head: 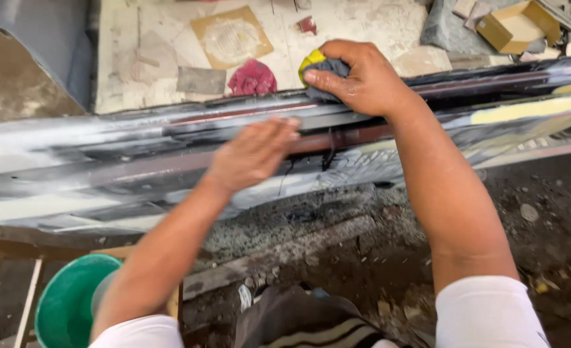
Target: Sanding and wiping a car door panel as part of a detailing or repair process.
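The right hand [363, 80] grips a grey-and-yellow sanding pad [321, 67] against the wet car panel [105, 161]. The left hand [253, 154], flat and empty, rests there. Best worked with even pressure, feeling for rough patches

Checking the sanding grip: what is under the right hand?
Under the right hand sits a grey sanding sheet wrapped on a yellow sponge block, pressed on the long grey car panel. Its underside is covered.

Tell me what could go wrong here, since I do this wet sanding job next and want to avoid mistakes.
The right hand grips a yellow and grey sanding pad at the panel's upper edge; it could slip off the wet surface. The left hand lies flat and bare on the panel, so grit or an edge might scrape it. The green bucket sits close below the left arm and could be knocked.
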